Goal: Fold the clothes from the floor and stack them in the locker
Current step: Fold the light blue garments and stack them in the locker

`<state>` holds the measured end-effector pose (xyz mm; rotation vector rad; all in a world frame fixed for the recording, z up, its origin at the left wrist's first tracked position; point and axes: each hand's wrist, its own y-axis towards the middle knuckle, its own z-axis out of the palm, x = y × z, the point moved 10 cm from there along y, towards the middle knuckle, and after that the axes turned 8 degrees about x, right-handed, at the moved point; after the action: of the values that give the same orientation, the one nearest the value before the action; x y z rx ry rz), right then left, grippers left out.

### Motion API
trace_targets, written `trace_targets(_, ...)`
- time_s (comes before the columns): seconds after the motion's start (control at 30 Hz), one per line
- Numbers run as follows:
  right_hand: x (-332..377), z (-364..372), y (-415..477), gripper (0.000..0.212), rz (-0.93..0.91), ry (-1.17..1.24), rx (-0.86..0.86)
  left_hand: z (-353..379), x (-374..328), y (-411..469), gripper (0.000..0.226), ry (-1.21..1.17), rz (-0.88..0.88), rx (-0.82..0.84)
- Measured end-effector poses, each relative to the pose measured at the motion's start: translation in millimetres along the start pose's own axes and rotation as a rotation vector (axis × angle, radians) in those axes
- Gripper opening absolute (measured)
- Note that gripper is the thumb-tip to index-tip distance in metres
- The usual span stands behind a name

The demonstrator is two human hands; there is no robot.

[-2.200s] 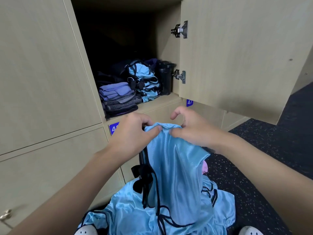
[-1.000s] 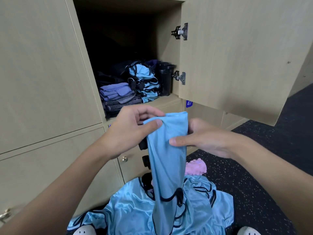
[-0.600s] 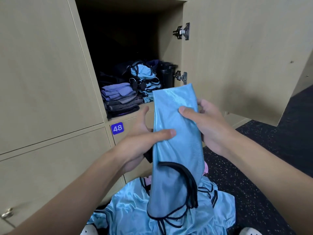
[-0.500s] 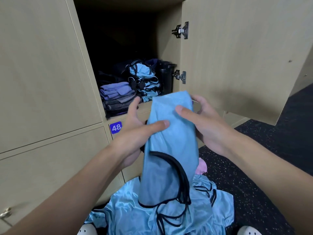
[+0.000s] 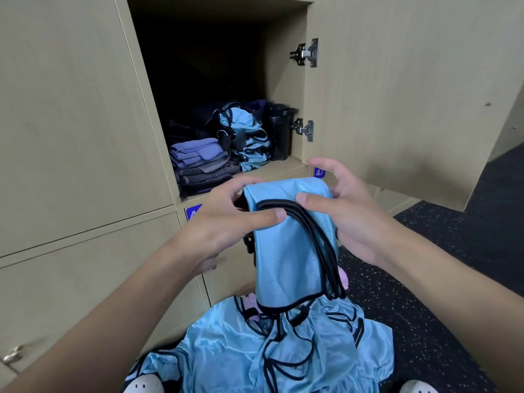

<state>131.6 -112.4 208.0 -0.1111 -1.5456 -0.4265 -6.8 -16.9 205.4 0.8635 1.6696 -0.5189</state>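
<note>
Doubled since half a second ago, black hem (image 5: 283,206) brought to the top edge: blue bib (image 5: 286,251), mid-air, left hand (image 5: 226,225) grip pinching it at 9 o'clock, right hand (image 5: 351,219) thumb clamping at 3; locker stack (image 5: 249,143) at 12, floor pile (image 5: 249,353) at 6; probably ready to shelve.

The single camera rides on my head, wide-angled, facing forward and tilted down. It sits close over my left hand (image 5: 224,222) and right hand (image 5: 351,219), which pinch a blue bib (image 5: 292,251) mid-frame, my forearms running in from the lower corners. Just ahead, the open locker (image 5: 283,66) fills the upper frame; the dark floor (image 5: 453,279) and my shoe tips (image 5: 143,385) mark the bottom edge.
</note>
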Motion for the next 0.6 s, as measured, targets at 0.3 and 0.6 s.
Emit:
trace_targets(0.3,1.6,4.7,0.6,0.057,-0.009,0.038,0.031,4.8,-16.5,-2.3,0.045,0.127,0.155,0.058)
trace_targets(0.6,-8.8,14.5,1.8,0.113,0.066,-0.099,0.167,-13.9,-23.2,0.1,0.043,-0.227,0.177,-0.063)
